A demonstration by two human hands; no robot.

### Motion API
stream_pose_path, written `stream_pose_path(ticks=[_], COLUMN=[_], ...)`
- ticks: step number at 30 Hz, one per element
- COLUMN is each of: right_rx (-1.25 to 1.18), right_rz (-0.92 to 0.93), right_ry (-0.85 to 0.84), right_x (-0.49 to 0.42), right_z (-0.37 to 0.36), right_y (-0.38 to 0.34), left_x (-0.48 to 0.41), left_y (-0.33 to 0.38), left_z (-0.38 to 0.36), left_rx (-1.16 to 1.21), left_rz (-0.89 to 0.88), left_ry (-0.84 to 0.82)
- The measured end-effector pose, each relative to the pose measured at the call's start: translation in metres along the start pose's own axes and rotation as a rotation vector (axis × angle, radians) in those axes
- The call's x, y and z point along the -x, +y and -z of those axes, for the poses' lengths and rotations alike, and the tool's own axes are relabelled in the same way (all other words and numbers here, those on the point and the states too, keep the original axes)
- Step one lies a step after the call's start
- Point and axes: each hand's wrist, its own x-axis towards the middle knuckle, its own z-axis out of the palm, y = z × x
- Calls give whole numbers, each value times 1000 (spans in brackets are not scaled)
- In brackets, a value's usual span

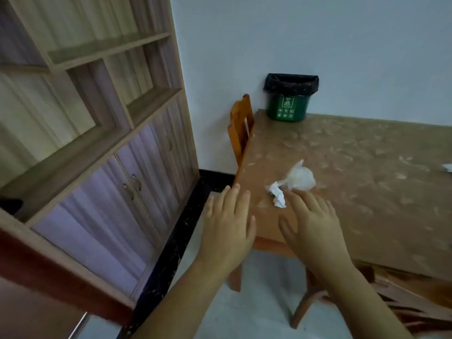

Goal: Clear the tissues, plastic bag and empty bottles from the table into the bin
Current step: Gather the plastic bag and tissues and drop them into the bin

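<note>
A crumpled white tissue (277, 196) lies near the table's left front corner, touching a crumpled clear plastic bag (300, 178) just behind it. My right hand (313, 223) hovers open over the table, its fingertips right beside the tissue. My left hand (228, 221) is open with fingers spread over the table's left edge, holding nothing. A small green bin (287, 108) with a black liner stands on the far left corner of the table (367, 167). Another white scrap (448, 167) shows at the right border. No bottles are in view.
A wooden chair (241, 126) is pushed against the table's left side. A tall wooden shelf cabinet (97, 118) fills the left. Another chair's back (403, 297) sits at the lower right, by the table's front edge. The white wall stands behind the bin.
</note>
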Motion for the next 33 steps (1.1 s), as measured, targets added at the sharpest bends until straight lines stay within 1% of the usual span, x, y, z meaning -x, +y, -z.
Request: stream_pose_path(ticks=[3,6,10,14,17,21,23,27,30,33], right_rx=[-36,-67,-37,-19,4,14,16,70,137,177], right_rz=[-9,-35,-18,-64,-102,-146,-183,-266,-383,-516], right_ry=[56,33,-21,-26,-43,-53,-48,-51,-40,-64], right_x=[-29,-59,-101,-150,-189,-241,-263,-279,-278,-273], right_z=[-23,-52,-95,-137,-166,-206,-221,-236,-242,-251], right_y=[1,-5,-18,-41,-63,-89,-97,-88,-60,-33], left_x=[-23,-45,-79,-120,-150,-188,-210,-245,-270,-298], left_y=[-17,-45,-93,-146,-192,-255,-276,-283,-274,-262], left_z=[-15,-33,-54,-69,-71,-78,-88,-115,-139,-164], left_rx=[30,52,67,112,145,165,173,235,258,291], left_rz=[46,74,82,50,-6,-39,-46,-81,-180,-276], left_ry=[-14,-23,-26,-59,-88,-94,-108,-166,-216,-266])
